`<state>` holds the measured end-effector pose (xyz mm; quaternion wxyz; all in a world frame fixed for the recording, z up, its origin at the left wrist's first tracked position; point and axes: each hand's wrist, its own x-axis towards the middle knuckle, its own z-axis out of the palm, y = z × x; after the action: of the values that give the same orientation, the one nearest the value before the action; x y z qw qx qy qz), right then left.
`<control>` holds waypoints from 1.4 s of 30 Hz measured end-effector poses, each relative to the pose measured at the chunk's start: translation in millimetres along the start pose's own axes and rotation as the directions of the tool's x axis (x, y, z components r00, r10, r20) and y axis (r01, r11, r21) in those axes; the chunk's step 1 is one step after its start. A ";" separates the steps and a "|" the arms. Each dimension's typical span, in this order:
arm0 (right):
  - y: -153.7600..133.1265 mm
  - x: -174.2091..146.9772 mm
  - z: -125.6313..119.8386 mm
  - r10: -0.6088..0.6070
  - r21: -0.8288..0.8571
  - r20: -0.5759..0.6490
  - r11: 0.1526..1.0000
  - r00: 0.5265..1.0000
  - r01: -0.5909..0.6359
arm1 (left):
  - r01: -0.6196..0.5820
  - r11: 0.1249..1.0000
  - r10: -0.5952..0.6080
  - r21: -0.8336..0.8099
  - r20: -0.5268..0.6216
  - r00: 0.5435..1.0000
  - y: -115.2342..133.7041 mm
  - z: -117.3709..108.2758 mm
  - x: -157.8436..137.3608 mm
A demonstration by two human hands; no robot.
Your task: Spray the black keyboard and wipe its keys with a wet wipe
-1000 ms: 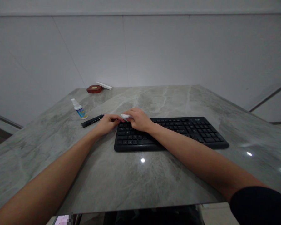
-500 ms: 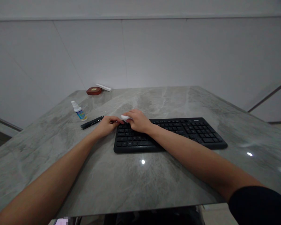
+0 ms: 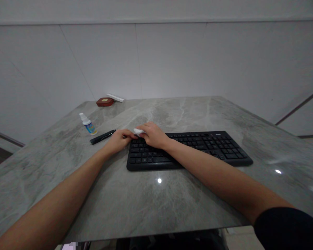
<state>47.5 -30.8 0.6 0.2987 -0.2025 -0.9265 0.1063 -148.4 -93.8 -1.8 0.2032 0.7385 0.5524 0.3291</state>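
Where your right hand is, head view: at the far-left corner of the long black plastic keyboard, pinching a small white tissue-like wad.
Left hand: beside it, bunched; I cannot tell around what.
Change: barely any this half-second, so work stays there.

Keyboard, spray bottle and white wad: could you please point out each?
Keyboard [image 3: 194,141], head view: on its upper keys.
Spray bottle [image 3: 89,127], head view: on its label.
White wad [image 3: 138,131], head view: on its visible end.
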 end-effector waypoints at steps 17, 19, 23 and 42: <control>0.5 -0.2 0.3 -0.009 0.000 0.000 1.000 1.000 0.009 | -0.001 1.000 0.001 0.000 -0.006 1.000 0.6 0.5 0.3; 0.5 -0.1 0.0 -0.022 0.015 0.026 1.000 0.999 0.022 | 0.002 1.000 -0.002 0.001 -0.007 1.000 0.2 0.7 0.4; 1.0 -0.5 -0.1 0.017 0.012 0.003 1.000 1.000 -0.017 | 0.004 1.000 -0.004 0.007 -0.004 1.000 1.0 0.2 0.2; -1.4 -1.1 -5.5 0.077 -0.109 0.016 0.991 0.997 -0.075 | -0.015 0.999 0.015 0.041 0.002 1.000 1.3 -0.3 -0.3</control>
<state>51.2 -32.1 4.8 0.2737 -0.2523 -0.9255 0.0694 -147.8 -94.5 -0.8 0.1863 0.7468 0.5533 0.3185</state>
